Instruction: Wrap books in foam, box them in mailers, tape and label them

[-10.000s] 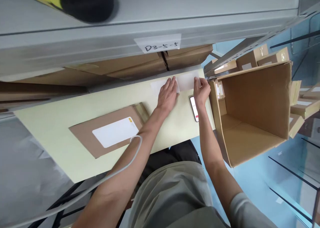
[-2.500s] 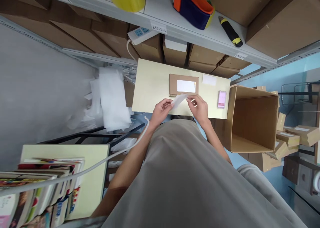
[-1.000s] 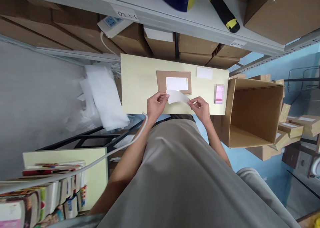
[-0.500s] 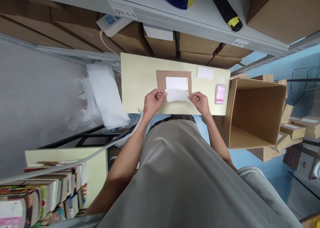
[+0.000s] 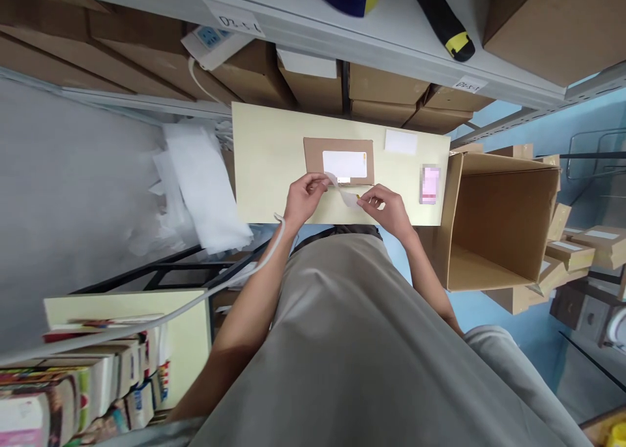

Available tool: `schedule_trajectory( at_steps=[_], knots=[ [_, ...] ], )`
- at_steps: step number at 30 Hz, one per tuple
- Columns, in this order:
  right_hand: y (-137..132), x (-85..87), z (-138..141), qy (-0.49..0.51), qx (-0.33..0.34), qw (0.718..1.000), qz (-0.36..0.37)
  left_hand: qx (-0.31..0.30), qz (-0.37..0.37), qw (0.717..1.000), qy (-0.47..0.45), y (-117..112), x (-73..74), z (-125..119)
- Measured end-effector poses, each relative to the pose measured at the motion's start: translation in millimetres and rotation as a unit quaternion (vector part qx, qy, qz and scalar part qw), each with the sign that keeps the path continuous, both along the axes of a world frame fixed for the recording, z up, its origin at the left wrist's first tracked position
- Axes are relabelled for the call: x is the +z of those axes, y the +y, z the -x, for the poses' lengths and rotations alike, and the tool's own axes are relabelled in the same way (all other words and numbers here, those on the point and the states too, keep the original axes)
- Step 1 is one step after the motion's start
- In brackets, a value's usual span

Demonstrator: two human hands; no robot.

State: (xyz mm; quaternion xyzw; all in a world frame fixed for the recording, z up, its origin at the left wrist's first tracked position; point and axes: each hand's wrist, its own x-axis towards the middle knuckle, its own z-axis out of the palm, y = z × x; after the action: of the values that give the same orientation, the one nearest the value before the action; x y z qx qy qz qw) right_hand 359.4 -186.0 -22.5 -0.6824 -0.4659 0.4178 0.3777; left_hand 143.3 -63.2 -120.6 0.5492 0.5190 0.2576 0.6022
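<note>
My left hand (image 5: 302,198) and my right hand (image 5: 384,210) each pinch one end of a curled white paper strip (image 5: 345,192), held just above the near edge of a pale yellow table (image 5: 267,166). Right behind the strip lies a flat brown cardboard parcel (image 5: 313,156) with a white label (image 5: 344,164) on top. A second white label sheet (image 5: 400,141) lies at the table's far right, and a phone with a pink screen (image 5: 430,184) lies by the right edge.
An open empty cardboard box (image 5: 493,218) stands right of the table. Shelves behind hold brown boxes, a power strip (image 5: 211,40) and a black-and-yellow utility knife (image 5: 443,19). White foam wrap (image 5: 188,186) piles at the left; books (image 5: 83,382) stack at lower left.
The white sheet, held flat between my hands half a second ago, now curls into a narrow strip as my right hand has moved left and nearer. Earlier I stood back from the table.
</note>
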Motion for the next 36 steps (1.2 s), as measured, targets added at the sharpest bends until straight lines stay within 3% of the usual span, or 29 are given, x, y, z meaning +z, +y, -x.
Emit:
schedule_trajectory(
  at_steps=[6,13,20,25,36],
  knots=[
    [0.1,-9.0,-3.1,0.012,-0.045,0.999,0.007,-0.028,-0.019,0.999,0.025,-0.2,1.8,4.3],
    [26.4,-50.2,-32.0,-0.004,-0.095,0.992,0.081,-0.031,-0.088,0.993,0.075,22.8,2.0,9.5],
    [69.8,-75.3,-59.5,0.056,-0.076,0.991,0.092,-0.047,-0.068,0.993,0.089,62.0,-13.8,-7.1],
    [92.1,-88.3,-79.8,0.078,-0.057,0.989,0.112,-0.051,-0.04,0.995,0.077,76.7,-25.0,-16.6],
    [97.8,-111.4,-87.2,0.079,-0.051,0.988,0.123,-0.048,-0.014,0.996,0.073,82.3,-50.6,-20.3]
  ],
)
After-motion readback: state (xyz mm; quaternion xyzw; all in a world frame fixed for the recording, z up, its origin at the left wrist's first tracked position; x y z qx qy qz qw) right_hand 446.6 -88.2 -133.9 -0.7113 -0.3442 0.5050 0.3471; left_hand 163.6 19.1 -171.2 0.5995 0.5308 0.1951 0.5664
